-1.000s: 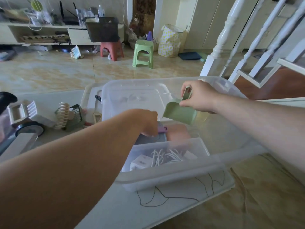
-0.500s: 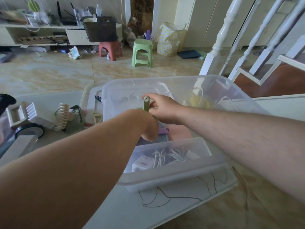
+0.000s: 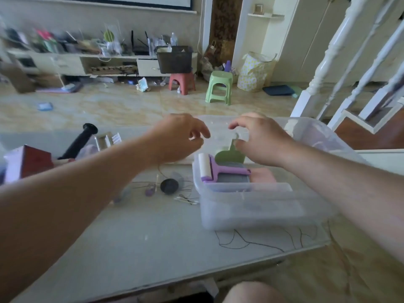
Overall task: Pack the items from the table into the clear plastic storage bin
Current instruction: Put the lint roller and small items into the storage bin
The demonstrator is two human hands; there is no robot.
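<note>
The clear plastic bin (image 3: 251,206) stands on the pale table at centre right. Inside it lie a purple lint roller (image 3: 227,170) with a white roll, a grey item and a pink item (image 3: 264,174). A green scoop (image 3: 230,155) stands upright at the bin's far left, handle up. My right hand (image 3: 260,138) hovers over it with curled, spread fingers, the thumb right beside the handle. My left hand (image 3: 181,136) hangs above the bin's far left corner, fingers apart and holding nothing.
Left of the bin on the table (image 3: 142,232) lie a black round disc (image 3: 169,185), a small purple piece (image 3: 150,190) and thin cords. Farther left are a black handle (image 3: 78,141), a white rack (image 3: 107,139) and a red-brown box (image 3: 32,160). A white stair railing (image 3: 323,62) rises at the right.
The green scoop went from my right hand above the bin to standing inside it. My left hand lifted out of the bin. The view swung left, showing more table.
</note>
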